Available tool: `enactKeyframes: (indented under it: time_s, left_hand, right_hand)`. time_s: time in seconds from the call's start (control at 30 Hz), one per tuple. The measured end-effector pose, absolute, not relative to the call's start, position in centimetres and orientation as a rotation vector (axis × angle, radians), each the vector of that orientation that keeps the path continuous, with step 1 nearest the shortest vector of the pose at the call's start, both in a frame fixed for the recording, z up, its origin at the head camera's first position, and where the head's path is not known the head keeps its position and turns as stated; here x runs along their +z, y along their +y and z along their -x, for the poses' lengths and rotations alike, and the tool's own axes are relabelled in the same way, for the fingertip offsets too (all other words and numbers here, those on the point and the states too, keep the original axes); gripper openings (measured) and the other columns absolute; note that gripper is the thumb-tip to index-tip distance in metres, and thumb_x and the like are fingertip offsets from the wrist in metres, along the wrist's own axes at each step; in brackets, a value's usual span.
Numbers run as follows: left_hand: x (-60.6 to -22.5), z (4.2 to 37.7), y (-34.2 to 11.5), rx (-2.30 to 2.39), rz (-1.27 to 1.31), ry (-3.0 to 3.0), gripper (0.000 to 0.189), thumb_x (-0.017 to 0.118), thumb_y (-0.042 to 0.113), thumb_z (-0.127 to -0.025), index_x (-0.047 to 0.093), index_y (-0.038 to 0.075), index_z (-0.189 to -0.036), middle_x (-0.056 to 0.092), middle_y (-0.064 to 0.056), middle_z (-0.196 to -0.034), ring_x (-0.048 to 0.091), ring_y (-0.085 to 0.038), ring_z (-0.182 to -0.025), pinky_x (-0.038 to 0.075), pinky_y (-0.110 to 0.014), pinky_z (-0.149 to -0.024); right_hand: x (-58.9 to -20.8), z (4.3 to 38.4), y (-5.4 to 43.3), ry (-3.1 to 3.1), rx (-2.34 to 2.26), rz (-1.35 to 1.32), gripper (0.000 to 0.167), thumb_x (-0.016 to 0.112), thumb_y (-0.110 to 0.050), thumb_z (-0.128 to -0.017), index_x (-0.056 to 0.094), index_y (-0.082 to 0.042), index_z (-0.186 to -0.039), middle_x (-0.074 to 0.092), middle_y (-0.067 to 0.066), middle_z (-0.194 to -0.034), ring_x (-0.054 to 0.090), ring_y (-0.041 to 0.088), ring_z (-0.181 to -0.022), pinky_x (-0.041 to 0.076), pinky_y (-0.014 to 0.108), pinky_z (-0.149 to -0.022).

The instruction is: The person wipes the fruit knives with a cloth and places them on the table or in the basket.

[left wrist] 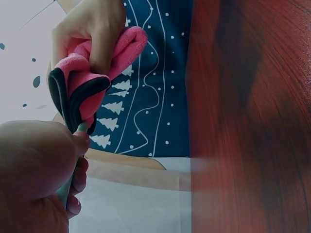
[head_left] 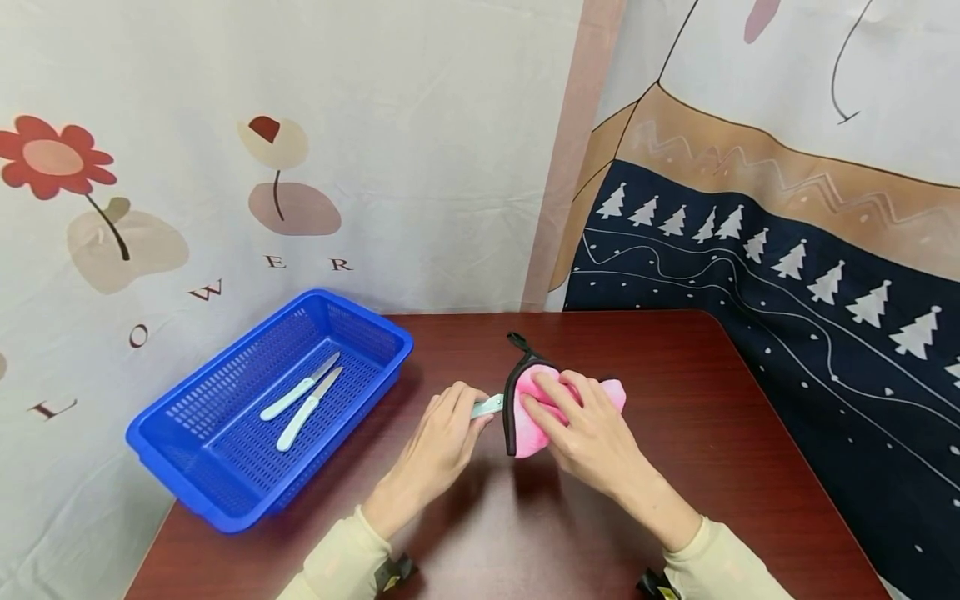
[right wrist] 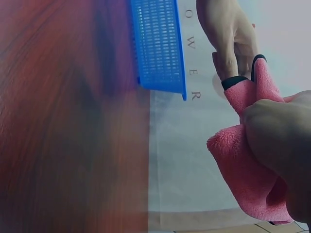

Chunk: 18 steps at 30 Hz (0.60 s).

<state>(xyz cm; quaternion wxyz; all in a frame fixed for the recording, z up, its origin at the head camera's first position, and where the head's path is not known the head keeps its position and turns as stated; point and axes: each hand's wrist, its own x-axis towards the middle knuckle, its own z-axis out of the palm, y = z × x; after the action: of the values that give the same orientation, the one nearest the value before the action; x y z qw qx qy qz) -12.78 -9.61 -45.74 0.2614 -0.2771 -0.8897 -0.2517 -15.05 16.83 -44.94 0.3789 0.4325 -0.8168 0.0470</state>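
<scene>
My left hand (head_left: 441,432) grips a knife by its pale mint handle (head_left: 489,406), which points right into a folded pink cloth (head_left: 529,435). The cloth has black edging and a black hanging loop. Its folds hide the blade. My right hand (head_left: 595,432) holds the cloth from above, fingers pressing into the plush. In the left wrist view, the handle (left wrist: 64,191) runs through the left fist up to the cloth's black-edged opening. Pink fabric (right wrist: 233,167) bunches under the right hand in the right wrist view. Both hands are held above the table.
A blue plastic basket (head_left: 262,337) stands at the left of the dark red wooden table (head_left: 660,350). Inside it lie two knives (head_left: 309,408) with pale mint handles, side by side. A printed curtain (head_left: 450,150) hangs behind the table and along its right side.
</scene>
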Motion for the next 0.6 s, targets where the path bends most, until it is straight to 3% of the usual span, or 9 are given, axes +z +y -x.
enactKeyframes:
  time_s: [0.17, 0.33, 0.6]
  left_hand:
    - [-45.7, 12.8, -9.7, -0.689, 0.749, -2.392, 0.019, 0.079, 0.013, -0.103, 0.068, 0.004, -0.116, 0.066, -0.006, -0.102, 0.066, -0.021, -0.091, 0.05, -0.035, -0.078]
    - [-45.7, 12.7, -9.7, -0.692, 0.743, -2.393, 0.019, 0.078, 0.013, -0.103, 0.068, 0.004, -0.116, 0.065, -0.006, -0.101, 0.065, -0.021, -0.091, 0.049, -0.035, -0.078]
    - [-45.6, 12.6, -9.8, -0.672, 0.736, -2.399, 0.019, 0.078, 0.014, -0.104, 0.068, 0.004, -0.116, 0.065, -0.005, -0.101, 0.064, -0.021, -0.09, 0.049, -0.035, -0.077]
  right_hand:
    - [-44.9, 15.4, 17.5, -2.1, 0.132, -1.09, 0.04, 0.062, -0.021, -0.104, 0.078, -0.013, -0.139, 0.074, 0.019, -0.142, 0.064, 0.042, -0.118, 0.059, 0.052, -0.098]
    - [-45.0, 15.7, 18.0, -2.118, 0.142, -1.07, 0.052, 0.084, -0.018, -0.088, 0.078, -0.013, -0.14, 0.074, 0.019, -0.142, 0.064, 0.042, -0.117, 0.059, 0.052, -0.099]
    - [-45.0, 16.1, 18.8, -2.133, 0.148, -1.026, 0.059, 0.092, -0.017, -0.081, 0.078, -0.014, -0.138, 0.073, 0.02, -0.141, 0.064, 0.042, -0.115, 0.061, 0.053, -0.091]
